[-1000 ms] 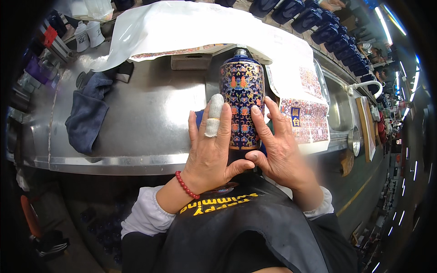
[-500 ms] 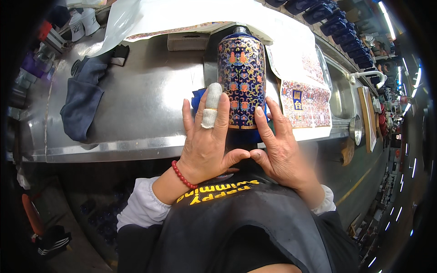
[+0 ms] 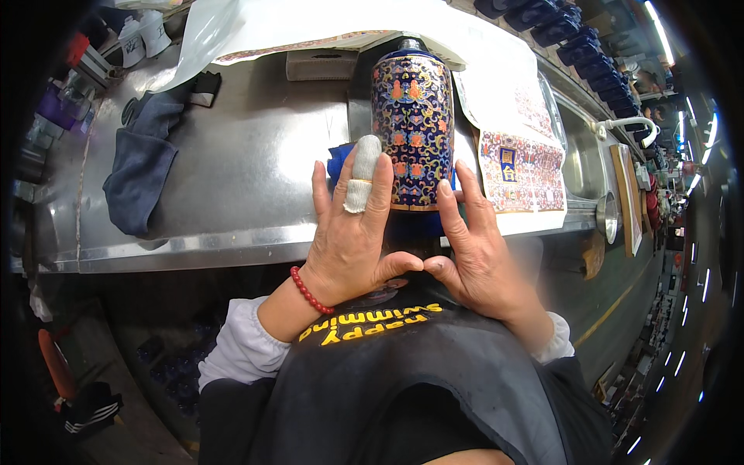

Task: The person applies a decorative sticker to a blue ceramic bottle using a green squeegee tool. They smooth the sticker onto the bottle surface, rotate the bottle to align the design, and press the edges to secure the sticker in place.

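A dark blue bottle (image 3: 413,124) covered in an orange, gold and pink floral pattern sits straight ahead, its neck pointing away from me. My left hand (image 3: 345,240) is at its lower left side, fingers spread; a white knitted finger cover (image 3: 363,172) is on one finger. On the lower right side is my right hand (image 3: 482,248), its fingers also apart. My two thumbs meet or nearly meet in front of the bottle's base. Whether the fingertips touch the bottle, I cannot tell. Blue cloth (image 3: 339,161) shows behind my left fingers.
A steel worktop (image 3: 248,155) carries a dark grey cloth (image 3: 141,174) at left. Patterned printed sheets (image 3: 523,174) lie on the right, with white sheeting (image 3: 310,22) across the back. Beyond them are a sink (image 3: 577,159), a white tap (image 3: 632,124) and rows of dark blue bottles (image 3: 593,66).
My hands keep the same spread pose beside the bottle. The bottle and hands sit very slightly higher in the picture, as does the worktop edge.
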{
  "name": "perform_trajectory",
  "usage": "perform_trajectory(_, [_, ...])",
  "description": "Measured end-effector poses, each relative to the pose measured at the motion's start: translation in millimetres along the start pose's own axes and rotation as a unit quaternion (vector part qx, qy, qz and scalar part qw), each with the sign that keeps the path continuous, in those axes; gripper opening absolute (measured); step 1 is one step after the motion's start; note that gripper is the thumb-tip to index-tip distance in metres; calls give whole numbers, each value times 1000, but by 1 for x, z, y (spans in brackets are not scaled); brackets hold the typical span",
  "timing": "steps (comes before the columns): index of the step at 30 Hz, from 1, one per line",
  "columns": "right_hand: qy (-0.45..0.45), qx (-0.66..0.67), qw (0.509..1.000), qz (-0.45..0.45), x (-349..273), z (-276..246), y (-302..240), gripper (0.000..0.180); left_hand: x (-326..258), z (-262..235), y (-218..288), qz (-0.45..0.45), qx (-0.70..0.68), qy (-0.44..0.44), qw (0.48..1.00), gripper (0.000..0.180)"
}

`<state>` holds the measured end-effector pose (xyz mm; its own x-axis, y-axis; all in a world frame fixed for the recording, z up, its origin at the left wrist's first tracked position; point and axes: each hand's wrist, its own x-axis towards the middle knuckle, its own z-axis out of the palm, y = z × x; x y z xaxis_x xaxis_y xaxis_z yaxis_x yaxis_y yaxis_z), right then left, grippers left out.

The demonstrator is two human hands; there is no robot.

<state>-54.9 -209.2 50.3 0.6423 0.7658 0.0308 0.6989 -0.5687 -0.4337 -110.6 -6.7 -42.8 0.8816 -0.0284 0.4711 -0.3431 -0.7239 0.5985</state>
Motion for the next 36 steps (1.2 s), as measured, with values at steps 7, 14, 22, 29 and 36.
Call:
perform_trajectory(7, [4,-32,999,-11,-2,2,0,90,-1,2,0,1,4,-5,1000,118])
perform_trajectory(14, [3,-56,998,-14,2,-2,-5,79,-1,0,0,1,-2,-4,1000,116])
perform_trajectory(22, [16,-11,1000,-22,9,-13,3,83,2,-4,0,-12,-74,20,997,116])
perform_trajectory(29, [30,-27,999,-17,26,-10,11,85,6,-5,3,-5,-25,6,1000,115])
perform_trajectory(36, [36,-31,999,-15,31,-14,9,85,7,-6,2,-2,-26,6,1000,112])
